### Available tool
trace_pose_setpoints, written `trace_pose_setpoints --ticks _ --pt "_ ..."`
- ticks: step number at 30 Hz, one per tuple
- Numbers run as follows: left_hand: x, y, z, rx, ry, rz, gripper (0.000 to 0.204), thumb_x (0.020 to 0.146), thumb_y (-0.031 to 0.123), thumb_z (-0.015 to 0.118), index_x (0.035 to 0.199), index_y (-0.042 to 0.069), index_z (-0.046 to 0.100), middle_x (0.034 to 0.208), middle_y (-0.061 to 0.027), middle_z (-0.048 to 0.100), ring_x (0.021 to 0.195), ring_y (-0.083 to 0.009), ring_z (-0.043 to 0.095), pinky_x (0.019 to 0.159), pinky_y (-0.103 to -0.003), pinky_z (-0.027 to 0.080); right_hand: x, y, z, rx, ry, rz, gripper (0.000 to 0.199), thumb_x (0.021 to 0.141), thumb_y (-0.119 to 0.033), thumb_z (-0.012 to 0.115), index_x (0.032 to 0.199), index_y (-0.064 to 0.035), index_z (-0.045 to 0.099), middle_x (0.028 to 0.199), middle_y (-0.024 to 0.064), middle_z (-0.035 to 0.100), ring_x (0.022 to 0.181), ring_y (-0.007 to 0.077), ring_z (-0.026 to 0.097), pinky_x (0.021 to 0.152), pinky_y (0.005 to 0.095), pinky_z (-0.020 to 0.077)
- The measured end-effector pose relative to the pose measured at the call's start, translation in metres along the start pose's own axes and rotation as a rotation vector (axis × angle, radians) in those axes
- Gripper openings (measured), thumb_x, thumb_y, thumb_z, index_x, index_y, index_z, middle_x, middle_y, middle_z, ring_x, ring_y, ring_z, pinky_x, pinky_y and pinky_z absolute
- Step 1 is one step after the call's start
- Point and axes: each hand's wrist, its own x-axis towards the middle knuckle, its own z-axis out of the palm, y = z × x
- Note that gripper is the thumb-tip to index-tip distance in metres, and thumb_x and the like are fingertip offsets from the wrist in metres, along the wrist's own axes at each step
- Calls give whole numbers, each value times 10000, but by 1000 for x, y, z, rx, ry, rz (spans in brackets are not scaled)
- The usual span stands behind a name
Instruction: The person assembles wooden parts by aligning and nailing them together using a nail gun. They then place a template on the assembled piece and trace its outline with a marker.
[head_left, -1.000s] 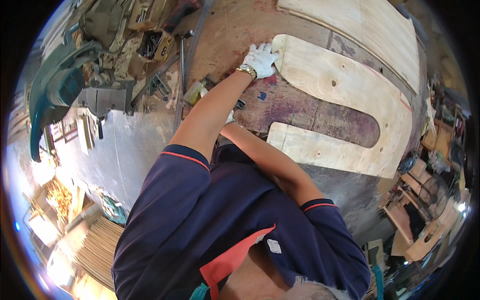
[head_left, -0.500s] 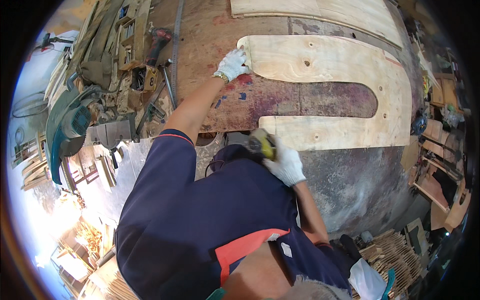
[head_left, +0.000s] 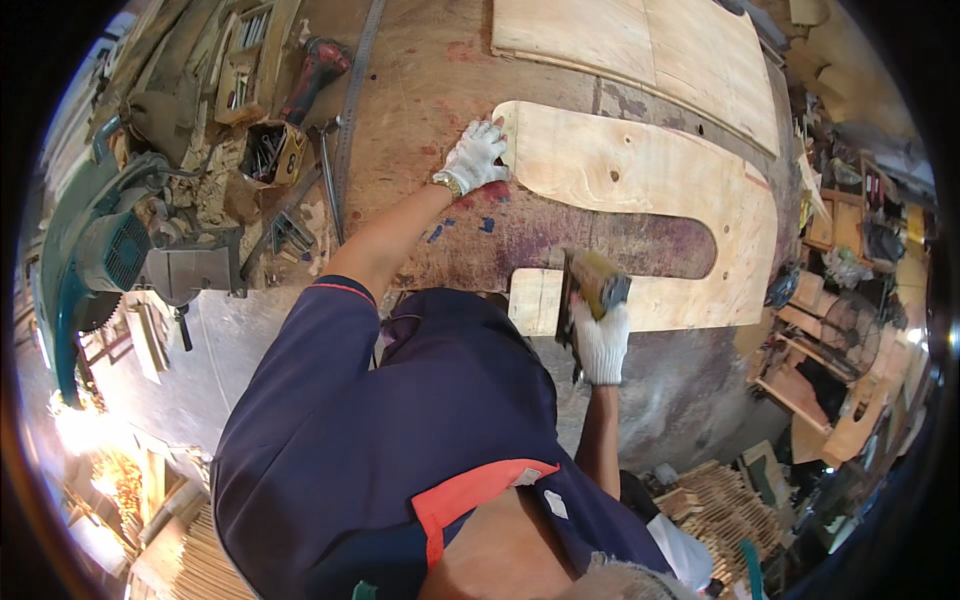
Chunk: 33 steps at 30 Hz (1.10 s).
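Note:
A pale U-shaped plywood panel (head_left: 640, 160) lies on the worktable, its two arms pointing left. My left hand (head_left: 475, 158), in a white glove, rests at the rounded end of the far arm. Its fingers are spread, the tips touching the panel's edge. In my gloved right hand (head_left: 602, 345) is a yellow and black nail gun (head_left: 600, 284), blurred by motion. It hangs over the near arm of the panel, and its working end is hard to make out. My right fingers are wrapped round its grip.
More plywood sheets (head_left: 640, 45) lie at the back. A metal ruler (head_left: 352, 110), a red and black power drill (head_left: 316, 78) and a box of small tools (head_left: 274, 155) are on the left. Farther left stands a teal miter saw (head_left: 115, 250). Wood offcuts (head_left: 720, 505) are stacked at lower right.
My right hand has brought the nail gun from beside my head, rightward over the panel's near arm. My left hand stays at the far arm's end. The whole view has shifted.

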Motion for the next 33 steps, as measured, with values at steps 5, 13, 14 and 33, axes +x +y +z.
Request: trace_pose_setpoints --ticks 5,13,14,33 --pt "-4 2 -1 -47 -35 -14 688 784 498 778 1283 40 658 1450 -177 548 1438 -371 430 1241 -492 271 117 -67 47 60 -90 9 316 908 -251 749 1096 -7 678 775 91 705 571 157 657 503 332 502" --pt "-3 9 -15 -81 -43 -48 610 791 521 769 1176 53 695 1400 -129 575 1409 -315 456 1225 -460 304 241 -109 115 162 -152 -3 315 933 -229 693 1157 -14 644 908 88 740 493 146 592 472 310 475" --pt "-2 8 -16 -145 -102 -63 549 775 484 794 1119 66 703 1325 -113 594 1356 -307 492 1223 -454 306 247 -109 119 146 -156 -5 306 928 -222 698 1141 -10 643 880 88 730 487 147 592 463 307 471" --pt "-2 8 -13 -147 -37 -70 532 715 393 829 1104 55 698 1264 -103 601 1320 -302 504 1208 -441 329 282 -87 149 -204 -104 -295 318 886 -218 663 1141 -29 666 779 93 708 498 171 628 481 333 497"
